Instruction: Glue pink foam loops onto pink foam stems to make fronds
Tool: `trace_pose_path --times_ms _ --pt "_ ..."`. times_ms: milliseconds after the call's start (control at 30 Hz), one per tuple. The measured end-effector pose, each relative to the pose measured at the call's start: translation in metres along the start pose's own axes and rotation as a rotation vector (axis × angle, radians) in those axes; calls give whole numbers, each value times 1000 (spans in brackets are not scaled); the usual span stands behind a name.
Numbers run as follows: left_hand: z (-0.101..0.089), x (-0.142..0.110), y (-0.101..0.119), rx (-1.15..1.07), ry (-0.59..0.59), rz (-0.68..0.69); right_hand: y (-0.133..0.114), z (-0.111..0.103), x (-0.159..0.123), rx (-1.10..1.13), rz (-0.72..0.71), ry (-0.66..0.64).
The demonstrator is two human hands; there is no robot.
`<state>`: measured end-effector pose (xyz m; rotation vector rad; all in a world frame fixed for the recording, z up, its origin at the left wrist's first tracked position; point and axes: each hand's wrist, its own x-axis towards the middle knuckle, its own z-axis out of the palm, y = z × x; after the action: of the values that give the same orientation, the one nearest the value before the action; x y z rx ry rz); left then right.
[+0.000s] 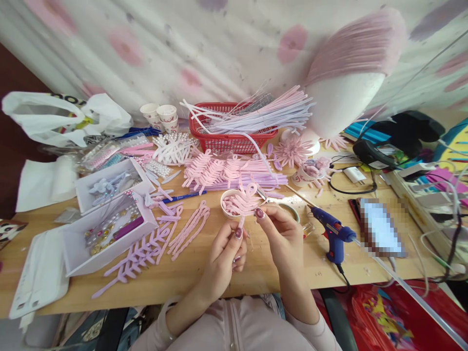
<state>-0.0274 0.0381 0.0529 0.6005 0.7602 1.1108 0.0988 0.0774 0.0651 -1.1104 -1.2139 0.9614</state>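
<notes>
A pink pipe-cleaner leaf [248,200] with looped branches is held up over the table's front half. My left hand [228,248] pinches its stem at the lower end, thumb against fingers. On the right side of the leaf, my right hand [280,231] closes thumb and forefinger on one branch tip. Just behind the leaf stands a paper cup [225,210] with short pink pieces in it, partly covered by the leaf. Scissors [268,197] lie behind my right hand. Several similar pink leaves [208,170] rest farther back, on lilac pipe cleaners [252,181].
A red basket [234,142] of pipe cleaners stands at the back. To the right lie a blue glue gun [332,234] and a phone [380,226]. White boxes [109,234] of beads, lilac leaf sprays [141,253] and folded pink strands [190,229] are on the left.
</notes>
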Motion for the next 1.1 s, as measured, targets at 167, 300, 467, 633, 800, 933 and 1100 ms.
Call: trace_pose_path --times_ms 167,300,467,633,800,933,1100 --pt "-2 -1 0 -5 -24 7 1 -3 -1 -12 -17 -12" --pt "-2 -2 -1 -19 -37 13 3 -4 -3 -54 -32 -20" --pt "-2 -2 -3 -33 -38 23 4 -5 -3 -81 -32 -32" --pt "-1 -2 -2 -27 -34 36 3 -6 -3 -103 -52 -47" --pt "-2 -3 -1 -14 -21 41 1 -7 -4 -119 -60 -52" --pt "-2 -4 -2 -14 -27 33 1 -6 -3 -122 -63 -47" --pt "-1 -2 -1 -36 -12 22 -1 -6 -4 -87 -64 -28"
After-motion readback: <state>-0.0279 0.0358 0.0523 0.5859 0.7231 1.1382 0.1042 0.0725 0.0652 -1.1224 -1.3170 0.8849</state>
